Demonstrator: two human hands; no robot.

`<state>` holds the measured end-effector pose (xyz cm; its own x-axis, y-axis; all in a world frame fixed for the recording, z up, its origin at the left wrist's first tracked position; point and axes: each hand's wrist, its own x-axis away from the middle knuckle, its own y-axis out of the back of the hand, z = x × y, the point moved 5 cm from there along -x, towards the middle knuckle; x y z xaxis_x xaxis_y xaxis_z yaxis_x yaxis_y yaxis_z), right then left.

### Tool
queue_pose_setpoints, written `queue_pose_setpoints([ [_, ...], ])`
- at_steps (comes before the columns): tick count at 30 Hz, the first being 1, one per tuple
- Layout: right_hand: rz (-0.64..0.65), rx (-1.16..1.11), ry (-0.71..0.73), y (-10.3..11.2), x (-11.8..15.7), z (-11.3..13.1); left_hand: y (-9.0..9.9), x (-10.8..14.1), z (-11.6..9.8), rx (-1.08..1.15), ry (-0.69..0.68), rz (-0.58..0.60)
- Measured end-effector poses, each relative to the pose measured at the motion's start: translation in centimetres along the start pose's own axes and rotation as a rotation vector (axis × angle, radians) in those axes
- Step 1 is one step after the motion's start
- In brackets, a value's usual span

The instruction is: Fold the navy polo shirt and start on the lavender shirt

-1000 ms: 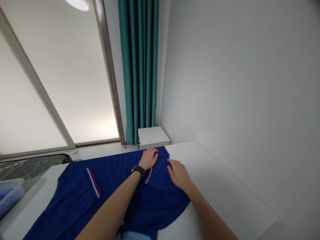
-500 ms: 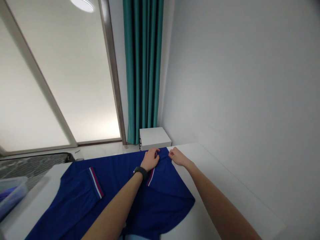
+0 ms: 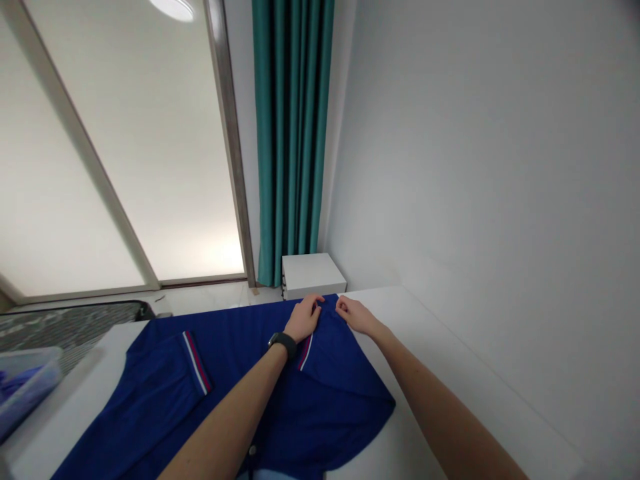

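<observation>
A dark blue shirt lies spread across the white table, its sleeves folded inward. White and red stripes edge the left sleeve cuff and the other cuff, part of which sits under my left wrist. My left hand, below a black watch, rests on the cloth near the far edge, fingers curled onto the fabric. Just right of it, my right hand is closed in a pinch at the shirt's far right corner. Its fingertips partly hide the cloth there.
A clear plastic bin with blue-purple items stands at the left by a grey patterned surface. Beyond the table are a small white cabinet, a green curtain and frosted sliding doors. A wall borders the right.
The view has shifted slightly, so everything sits a little further right. My left hand's fingers have moved a little on the cloth; my right hand stays at the corner, slightly nearer the left.
</observation>
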<state>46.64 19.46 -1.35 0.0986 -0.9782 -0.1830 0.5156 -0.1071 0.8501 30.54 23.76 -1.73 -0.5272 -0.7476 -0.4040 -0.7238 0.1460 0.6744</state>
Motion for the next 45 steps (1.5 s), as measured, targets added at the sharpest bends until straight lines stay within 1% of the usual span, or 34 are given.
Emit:
queue_pose_setpoints([
  [9, -0.026, 0.186, -0.054, -0.8, 0.4, 0.0, 0.4, 0.1, -0.2, 0.011, -0.026, -0.033],
  [14, -0.071, 0.198, -0.051, -0.7, 0.6, -0.1, 0.0, 0.2, 0.0, -0.05, 0.011, -0.024],
  [18, -0.14, 0.186, -0.058, -0.1, 1.0, -0.2, -0.2, 0.3, -0.1, -0.095, -0.006, 0.002],
  [22, -0.178, 0.191, -0.056, 0.5, 3.0, 0.6, -0.2, 0.2, -0.1, -0.109, -0.008, -0.002],
  [25, -0.183, 0.223, -0.052, 0.5, 5.6, 2.3, -0.1, 0.1, 0.1, -0.102, 0.007, -0.031],
  [27, -0.16, 0.31, -0.064, 0.0, 7.3, 4.0, 0.0, 0.0, 0.2, -0.093, 0.018, -0.039],
  [30, -0.115, 0.402, -0.054, -1.1, 9.5, 6.9, 0.0, 0.0, 0.3, -0.074, 0.024, -0.016],
  [33, -0.034, 0.363, 0.053, -2.9, 10.8, 9.9, 0.0, 0.1, 0.3, -0.048, 0.035, -0.003],
  [35, 0.04, 0.314, 0.125, -4.0, 11.3, 11.2, 0.1, 0.1, 0.3, -0.03, 0.045, -0.008],
  [38, 0.118, 0.259, 0.171, -4.8, 11.7, 12.1, 0.3, 0.2, 0.1, -0.007, 0.057, -0.02],
  [41, 0.162, 0.231, 0.174, -4.8, 11.8, 12.2, 0.6, 0.1, 0.1, 0.008, 0.074, -0.026],
  [45, 0.205, 0.208, 0.163, -4.7, 11.7, 12.0, 1.3, -0.4, 1.1, 0.02, 0.144, 0.014],
])
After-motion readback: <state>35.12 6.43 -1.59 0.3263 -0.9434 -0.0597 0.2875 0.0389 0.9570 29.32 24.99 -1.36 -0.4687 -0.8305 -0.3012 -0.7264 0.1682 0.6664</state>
